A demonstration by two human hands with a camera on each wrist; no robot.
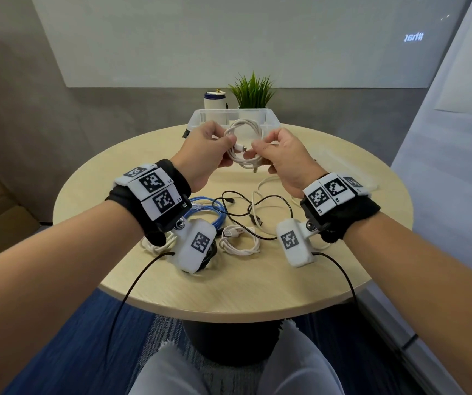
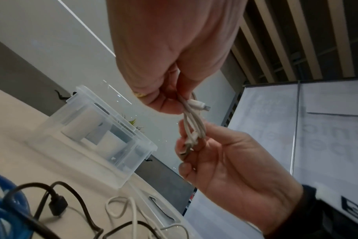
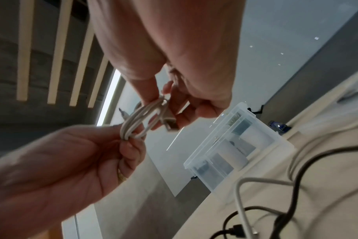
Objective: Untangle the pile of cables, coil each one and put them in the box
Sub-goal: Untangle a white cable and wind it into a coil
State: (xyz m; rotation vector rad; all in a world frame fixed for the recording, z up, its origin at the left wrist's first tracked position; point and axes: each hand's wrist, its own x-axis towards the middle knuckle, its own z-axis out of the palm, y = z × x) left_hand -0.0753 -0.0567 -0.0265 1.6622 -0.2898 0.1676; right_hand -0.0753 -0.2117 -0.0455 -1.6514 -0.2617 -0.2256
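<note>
Both forearms reach out over the round, pale wood-grain worktop [image 1: 343, 269], each wrist wrapped in a black band carrying white blocks with square black markings; the left hand [image 1: 206, 149] and right hand [image 1: 286, 158] hold one white cable [image 1: 246, 143] up in the air just in front of the box [image 1: 272, 116]; this smooth, rubbery cord is wound into an oval coil of several loops, standing roughly on edge with its long axis running from the hands up toward the box; the left fingers [image 2: 170, 106] are curled and pinch the loops together at one side, a small plug poking out beside them toward the right hand; the right fingers [image 3: 186, 119] pinch the opposite side and a metal-tipped plug; the box is clear, rectangular plastic with a thick rim; well in front of it on the worktop lie a glossy blue cable [image 1: 209, 212] in loops, a thin black cable [image 1: 237, 206] sprawled loosely, and a small white bundle [image 1: 239, 243].
</note>
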